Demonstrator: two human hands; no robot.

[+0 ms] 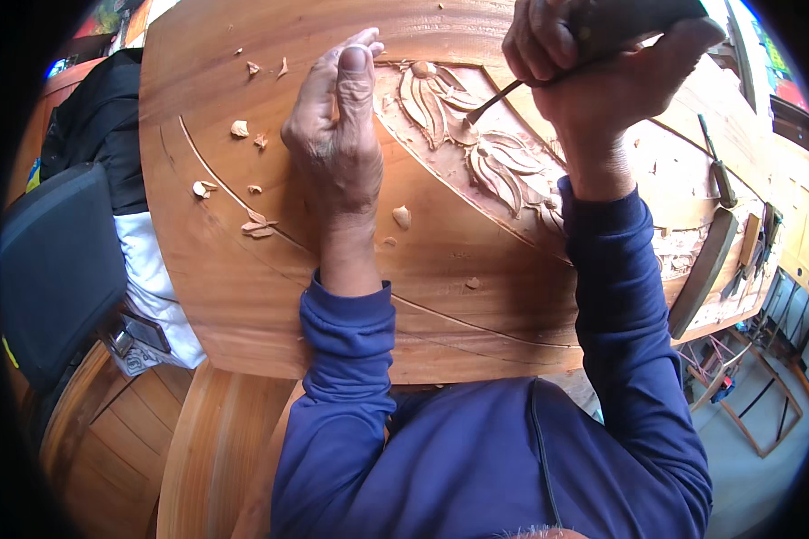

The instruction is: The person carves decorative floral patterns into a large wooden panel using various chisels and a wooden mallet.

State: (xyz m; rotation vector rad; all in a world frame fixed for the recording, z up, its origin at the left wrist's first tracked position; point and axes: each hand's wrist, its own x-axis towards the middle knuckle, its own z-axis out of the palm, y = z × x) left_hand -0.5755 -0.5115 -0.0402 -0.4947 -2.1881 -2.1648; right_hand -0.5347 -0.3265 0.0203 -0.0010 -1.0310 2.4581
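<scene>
A reddish-brown wooden panel lies beneath both my hands, with a raised flower-and-leaf carving cut into its far middle. My right hand is wrapped round the dark handle of a carving chisel. The chisel's thin metal shaft slants down to the left, its tip at a small raised round between two leaf groups. To the left of the carving is my left hand, upright over bare wood with fingers and thumb stretched out, holding nothing.
Wood chips are scattered over the panel's left part. On its right lie another chisel, a long dark block and several more tools. A dark chair stands at the left, and a wooden frame is on the floor at right.
</scene>
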